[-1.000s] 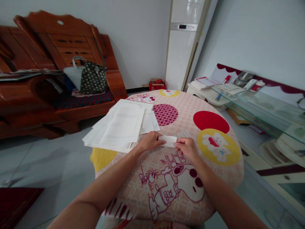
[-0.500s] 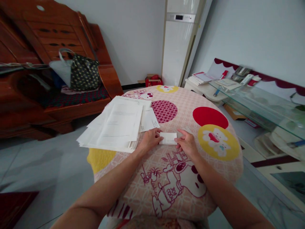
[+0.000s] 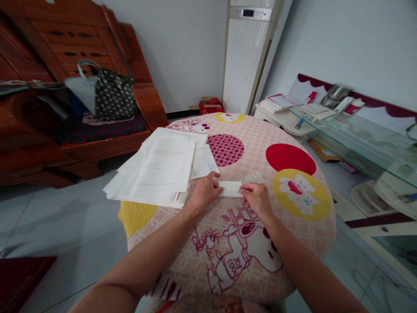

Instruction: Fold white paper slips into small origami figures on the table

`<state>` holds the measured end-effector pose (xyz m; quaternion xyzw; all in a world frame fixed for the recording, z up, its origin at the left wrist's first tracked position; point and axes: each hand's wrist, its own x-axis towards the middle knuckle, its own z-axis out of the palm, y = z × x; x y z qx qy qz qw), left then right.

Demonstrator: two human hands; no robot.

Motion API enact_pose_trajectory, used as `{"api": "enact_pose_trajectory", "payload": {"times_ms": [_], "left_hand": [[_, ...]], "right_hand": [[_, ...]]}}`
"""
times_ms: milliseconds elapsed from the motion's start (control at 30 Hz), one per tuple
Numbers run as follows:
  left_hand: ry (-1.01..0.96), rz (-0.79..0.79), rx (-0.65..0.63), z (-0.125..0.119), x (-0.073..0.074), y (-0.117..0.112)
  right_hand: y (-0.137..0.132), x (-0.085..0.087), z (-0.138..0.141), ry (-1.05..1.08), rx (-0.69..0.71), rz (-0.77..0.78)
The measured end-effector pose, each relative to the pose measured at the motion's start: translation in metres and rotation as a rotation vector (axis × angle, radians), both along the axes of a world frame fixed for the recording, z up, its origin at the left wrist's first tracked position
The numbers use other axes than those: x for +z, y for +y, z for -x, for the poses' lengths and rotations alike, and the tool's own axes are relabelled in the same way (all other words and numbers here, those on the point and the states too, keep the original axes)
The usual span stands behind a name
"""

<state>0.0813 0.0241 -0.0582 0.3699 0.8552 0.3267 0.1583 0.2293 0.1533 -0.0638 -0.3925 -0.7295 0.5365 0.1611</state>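
Observation:
A small folded white paper [image 3: 230,187] lies flat on the patterned tablecloth [image 3: 254,152], between my two hands. At its left end, my left hand [image 3: 206,189] is closed on it with thumb and fingers. My right hand [image 3: 256,196] pinches the right end, fingertips pressed together at the edge. To the left of my left hand is a loose stack of printed white sheets [image 3: 163,167], spread unevenly. One printed sheet [image 3: 205,161] sticks out from the stack, just beyond my left hand.
A wooden bench [image 3: 78,39] holding a dark patterned bag [image 3: 114,95] stands at the left. On the right is a glass-shelved cabinet [image 3: 365,134] with papers and small items. A tall white air conditioner [image 3: 243,61] stands behind the table.
The fingers of my right hand have drawn closer together at the paper's right end. My left hand stays at the left end. The view has shifted slightly.

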Motion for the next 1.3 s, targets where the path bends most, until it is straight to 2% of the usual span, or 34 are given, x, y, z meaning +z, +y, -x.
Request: {"api": "enact_pose_trajectory", "payload": {"times_ms": [467,767,967,1167,1233,1300], "left_hand": [[0.022,0.006,0.006,0.0,-0.004,0.002],[0.035,0.047,0.018,-0.002,0.001,0.004],[0.077,0.034,-0.005,-0.003,-0.003,0.003],[0.185,0.005,-0.097,-0.003,-0.008,0.003],[0.225,-0.09,-0.18,-0.001,-0.01,0.005],[0.239,-0.188,-0.32,0.002,-0.013,0.007]], "right_hand": [[-0.002,0.006,0.002,-0.091,0.025,-0.111],[-0.002,0.004,0.004,-0.087,0.026,-0.136],[0.0,0.003,0.005,-0.098,0.044,-0.172],[0.002,-0.002,0.008,-0.102,0.048,-0.198],[0.002,-0.002,0.008,-0.101,0.049,-0.201],[0.001,0.0,0.008,-0.099,0.052,-0.194]]}}
